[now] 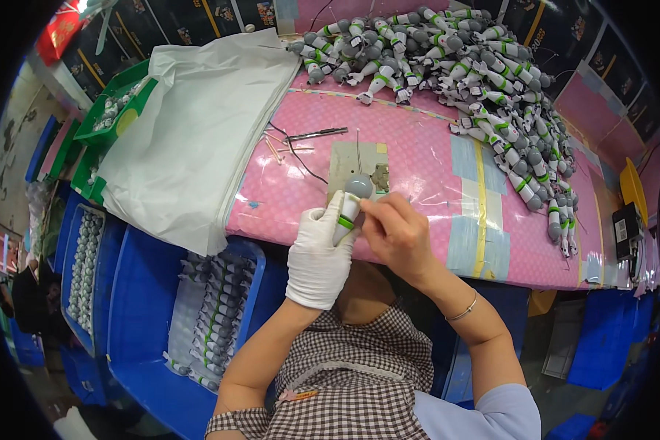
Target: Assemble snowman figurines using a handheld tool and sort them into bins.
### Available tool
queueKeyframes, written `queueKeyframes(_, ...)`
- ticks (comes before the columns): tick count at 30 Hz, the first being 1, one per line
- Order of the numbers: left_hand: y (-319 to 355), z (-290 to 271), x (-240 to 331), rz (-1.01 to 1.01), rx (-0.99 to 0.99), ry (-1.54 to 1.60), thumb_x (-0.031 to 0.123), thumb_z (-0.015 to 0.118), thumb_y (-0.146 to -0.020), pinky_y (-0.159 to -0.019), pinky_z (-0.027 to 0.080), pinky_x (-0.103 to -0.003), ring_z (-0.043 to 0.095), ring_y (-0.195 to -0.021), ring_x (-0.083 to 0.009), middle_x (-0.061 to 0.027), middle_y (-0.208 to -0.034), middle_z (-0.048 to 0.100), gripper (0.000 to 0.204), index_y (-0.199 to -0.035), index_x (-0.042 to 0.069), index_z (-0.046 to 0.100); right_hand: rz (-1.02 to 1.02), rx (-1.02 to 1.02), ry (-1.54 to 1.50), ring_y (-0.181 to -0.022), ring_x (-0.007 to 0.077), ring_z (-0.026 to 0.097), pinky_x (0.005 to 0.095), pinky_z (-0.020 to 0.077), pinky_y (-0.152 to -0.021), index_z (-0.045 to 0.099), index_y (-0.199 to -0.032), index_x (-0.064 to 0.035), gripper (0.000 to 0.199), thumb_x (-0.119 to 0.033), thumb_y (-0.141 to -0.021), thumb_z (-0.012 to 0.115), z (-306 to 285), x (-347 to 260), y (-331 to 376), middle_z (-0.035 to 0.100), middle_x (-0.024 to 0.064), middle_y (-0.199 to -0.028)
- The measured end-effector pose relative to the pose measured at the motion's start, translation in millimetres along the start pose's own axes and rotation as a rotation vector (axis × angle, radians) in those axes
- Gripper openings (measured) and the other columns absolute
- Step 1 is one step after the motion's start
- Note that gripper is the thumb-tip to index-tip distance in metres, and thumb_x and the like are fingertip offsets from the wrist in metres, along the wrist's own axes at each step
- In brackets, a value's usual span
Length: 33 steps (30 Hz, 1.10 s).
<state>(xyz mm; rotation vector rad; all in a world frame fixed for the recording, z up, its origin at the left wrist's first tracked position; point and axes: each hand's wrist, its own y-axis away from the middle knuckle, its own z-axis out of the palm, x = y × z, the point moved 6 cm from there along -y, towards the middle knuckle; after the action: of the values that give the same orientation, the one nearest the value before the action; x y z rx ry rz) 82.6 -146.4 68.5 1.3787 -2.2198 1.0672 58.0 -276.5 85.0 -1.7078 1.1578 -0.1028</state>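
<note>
Toy-figure arm [350, 207] is resting in your gloved left hand [317, 254], which is gripping it, while your bare right hand [401, 236] is pressing closed fingertips against its side, and it could be twisting loose if that gloved grip slips.

Gloved left hand [319, 257] hides part of the toy arm [350, 209] mid-frame, and honestly can't tell what's in the right hand's [400, 231] fingertips. Those 2 block some of the pink table's [418, 172] front edge too. Upper-right pile [491, 88]: bottom pieces buried. Upper-left green bin [141, 100]: bits too tiny to ID.
</note>
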Motion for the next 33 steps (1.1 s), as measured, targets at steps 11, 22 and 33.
queueKeyframes(11, 2, 3, -2, -0.016, 0.018, 0.022, 0.016, 0.071, -0.077, -0.065, 0.051, -0.039, 0.061, -0.080, -0.0325, -0.0144, -0.101, 0.053, 0.055, -0.128, 0.008, 0.051, -0.019, 0.025, -0.006, -0.055, 0.0207, 0.057, 0.0292, 0.0463, -0.047, 0.064, -0.090, -0.0005, 0.024, 0.008, -0.068, 0.065, -2, -1, 4, 0.057, 0.0088, -0.072)
queueKeyframes(22, 9, -1, -35, -0.549, -0.269, 1.551, 0.022, 0.060, -0.089, -0.064, 0.049, -0.027, 0.057, -0.080, -0.0154, -0.0058, -0.102, 0.057, 0.039, -0.121, 0.005, 0.047, 0.311, 0.116, 0.133, -0.060, 0.0151, 0.054, 0.0260, 0.0432, -0.054, 0.067, -0.089, -0.0025, 0.012, 0.002, -0.079, 0.062, -53, 64, 3, 0.057, 0.0069, -0.072)
queueKeyframes(33, -18, -37, -58, -0.495, -0.074, 1.919, 0.038, 0.053, -0.091, -0.098, 0.040, -0.060, 0.052, -0.116, -0.0267, -0.0076, -0.113, 0.057, 0.050, -0.130, 0.010, 0.042, 0.247, 0.143, 0.139, -0.078, 0.0168, 0.057, 0.0273, 0.0464, -0.068, 0.065, -0.102, -0.0014, 0.019, 0.000, -0.084, 0.060, -50, 46, 15, 0.062, 0.0099, -0.089)
